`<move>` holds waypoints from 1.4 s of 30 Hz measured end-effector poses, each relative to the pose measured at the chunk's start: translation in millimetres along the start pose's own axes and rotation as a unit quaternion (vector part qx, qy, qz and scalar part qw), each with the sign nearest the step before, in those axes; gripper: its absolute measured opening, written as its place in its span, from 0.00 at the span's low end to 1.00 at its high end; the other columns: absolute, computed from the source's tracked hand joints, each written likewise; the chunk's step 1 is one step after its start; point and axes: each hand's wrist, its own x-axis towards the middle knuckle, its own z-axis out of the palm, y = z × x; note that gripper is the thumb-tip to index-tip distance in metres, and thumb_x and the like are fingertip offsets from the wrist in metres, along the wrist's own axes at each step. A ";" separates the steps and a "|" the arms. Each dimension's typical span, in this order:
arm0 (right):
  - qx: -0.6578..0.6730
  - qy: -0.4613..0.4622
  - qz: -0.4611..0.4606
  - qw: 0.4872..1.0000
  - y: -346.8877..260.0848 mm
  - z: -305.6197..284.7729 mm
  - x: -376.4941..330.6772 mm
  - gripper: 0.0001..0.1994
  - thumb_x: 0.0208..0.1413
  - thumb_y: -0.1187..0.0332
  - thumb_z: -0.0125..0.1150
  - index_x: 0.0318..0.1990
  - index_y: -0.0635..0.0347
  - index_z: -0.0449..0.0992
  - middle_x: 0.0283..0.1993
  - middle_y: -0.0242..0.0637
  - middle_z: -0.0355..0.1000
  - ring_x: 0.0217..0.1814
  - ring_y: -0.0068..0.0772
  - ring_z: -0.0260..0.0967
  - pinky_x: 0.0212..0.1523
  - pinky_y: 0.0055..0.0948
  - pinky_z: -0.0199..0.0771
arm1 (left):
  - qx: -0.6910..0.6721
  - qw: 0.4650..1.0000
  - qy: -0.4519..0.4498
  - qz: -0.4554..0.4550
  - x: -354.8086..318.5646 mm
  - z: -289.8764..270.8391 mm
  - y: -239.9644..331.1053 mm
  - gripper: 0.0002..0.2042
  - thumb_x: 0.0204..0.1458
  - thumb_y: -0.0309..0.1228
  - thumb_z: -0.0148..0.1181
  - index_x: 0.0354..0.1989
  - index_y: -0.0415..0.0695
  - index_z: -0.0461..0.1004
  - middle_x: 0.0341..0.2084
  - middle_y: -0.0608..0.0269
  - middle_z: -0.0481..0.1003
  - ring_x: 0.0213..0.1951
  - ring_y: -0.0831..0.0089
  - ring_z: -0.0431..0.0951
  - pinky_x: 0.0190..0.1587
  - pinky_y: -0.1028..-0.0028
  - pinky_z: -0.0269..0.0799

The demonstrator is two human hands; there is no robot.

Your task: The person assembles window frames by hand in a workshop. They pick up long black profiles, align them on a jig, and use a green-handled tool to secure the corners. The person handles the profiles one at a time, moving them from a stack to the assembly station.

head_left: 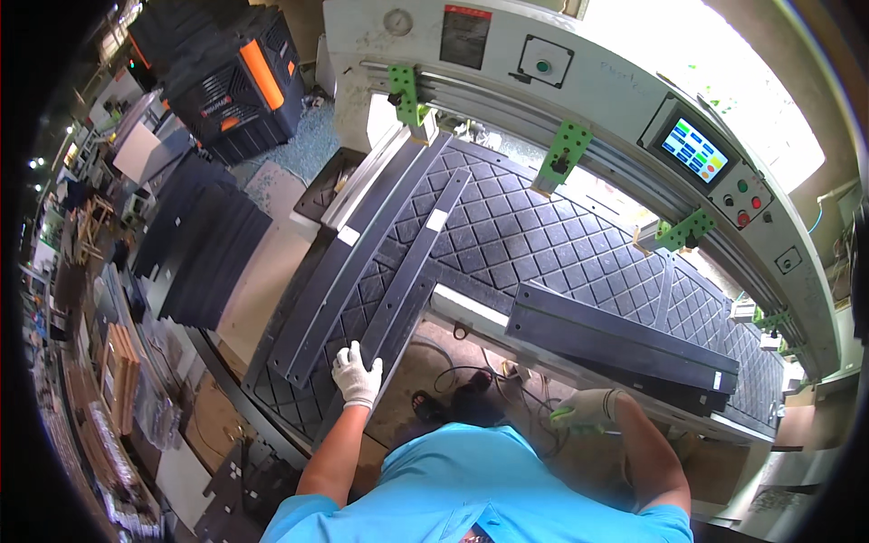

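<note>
In the head view, white labels (pixel 437 220) too small to read mark dark strips (pixel 412 264) lying on the black table (pixel 543 231), behind which the machine (pixel 588 77) bears a red-topped notice (pixel 466 38) and a lit screen (pixel 695 149). The strips look long, straight and matt, with end holes; the gloved left hand (pixel 356 373), fingers slightly spread, hides the narrow one's near end. The gloved right hand (pixel 588 410), partly green, is below the table's edge, and I cannot tell how its fingers stand.

We note overexposed glare at the upper-right opening (pixel 760 90); fisheye distortion bows the machine beam (pixel 625 90), and picture corners fall to black.
</note>
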 end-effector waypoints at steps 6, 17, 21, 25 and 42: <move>0.072 0.081 -0.028 0.994 -14.8 30.1 16.3 0.17 0.72 0.50 0.62 0.55 0.53 0.82 0.32 0.28 0.78 0.28 0.23 0.73 0.27 0.27 0.73 | -0.028 0.998 0.042 0.023 -13.3 -10.2 -17.9 0.31 0.44 0.42 0.82 0.57 0.45 0.79 0.54 0.55 0.75 0.56 0.49 0.76 0.58 0.48 0.74; -0.110 0.299 -0.082 0.944 -49.6 110.5 146.4 0.23 0.68 0.47 0.64 0.54 0.59 0.82 0.48 0.57 0.84 0.53 0.59 0.83 0.55 0.53 0.79 | -0.042 0.999 0.029 -0.013 -70.1 -43.2 -70.6 0.31 0.47 0.47 0.79 0.59 0.50 0.76 0.51 0.58 0.79 0.53 0.52 0.79 0.53 0.48 0.75; -0.005 0.381 -0.137 0.914 -60.5 136.2 148.8 0.15 0.67 0.58 0.68 0.45 0.62 0.78 0.31 0.42 0.79 0.29 0.34 0.80 0.31 0.40 0.80 | -0.060 0.998 0.024 -0.022 -83.5 -82.9 -75.1 0.28 0.49 0.44 0.76 0.58 0.48 0.76 0.47 0.56 0.79 0.49 0.52 0.81 0.50 0.50 0.75; 0.118 0.357 -0.188 0.907 -65.3 147.0 157.7 0.09 0.70 0.64 0.64 0.47 0.61 0.76 0.27 0.31 0.74 0.21 0.21 0.70 0.21 0.27 0.72 | -0.104 0.991 -0.042 -0.068 -109.8 -88.7 -93.6 0.28 0.56 0.46 0.72 0.60 0.43 0.74 0.54 0.52 0.79 0.54 0.51 0.81 0.56 0.52 0.77; 0.043 -0.062 -0.521 0.850 -287.6 181.7 168.2 0.35 0.66 0.64 0.73 0.74 0.72 0.66 0.56 0.40 0.77 0.44 0.27 0.79 0.44 0.32 0.89 | -0.216 0.931 0.204 -0.213 -297.6 -147.3 -43.9 0.33 0.53 0.38 0.75 0.66 0.36 0.73 0.55 0.43 0.78 0.59 0.42 0.77 0.64 0.51 0.74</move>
